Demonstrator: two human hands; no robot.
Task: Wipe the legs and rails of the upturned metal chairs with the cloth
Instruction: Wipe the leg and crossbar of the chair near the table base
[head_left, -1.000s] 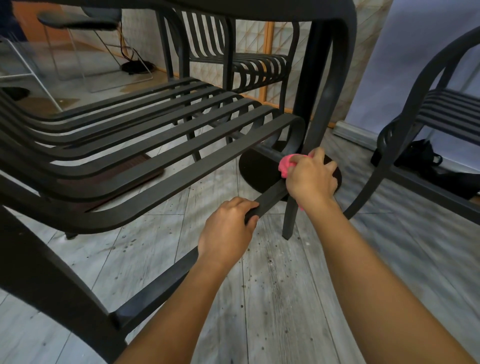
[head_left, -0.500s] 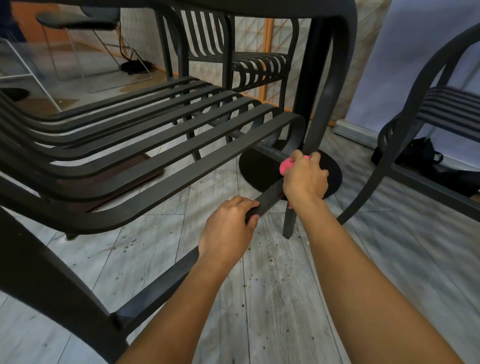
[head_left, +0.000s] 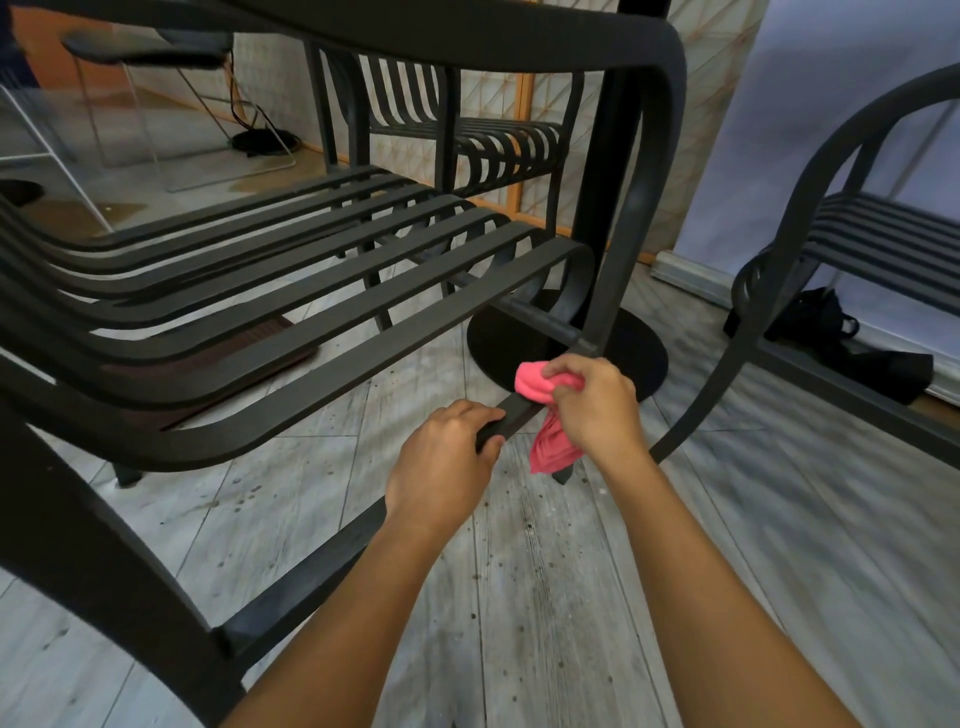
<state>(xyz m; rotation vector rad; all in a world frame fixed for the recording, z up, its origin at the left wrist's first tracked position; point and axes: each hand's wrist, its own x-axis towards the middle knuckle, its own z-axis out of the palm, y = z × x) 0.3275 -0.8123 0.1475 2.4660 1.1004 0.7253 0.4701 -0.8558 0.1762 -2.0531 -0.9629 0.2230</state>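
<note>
The rail (head_left: 322, 566) is blocked at its middle by the left hand (head_left: 441, 467), and just beyond by the right hand (head_left: 597, 410) with the cloth (head_left: 540, 395). Its near stretch lies bare. Above, the slats (head_left: 311, 332) crowd close; below, open floor (head_left: 519, 571).

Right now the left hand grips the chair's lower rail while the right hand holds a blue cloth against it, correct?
Not quite: the cloth is pink, not blue, as the head view shows. The left hand does grip the lower rail, and the right hand holds the cloth against it.
</note>
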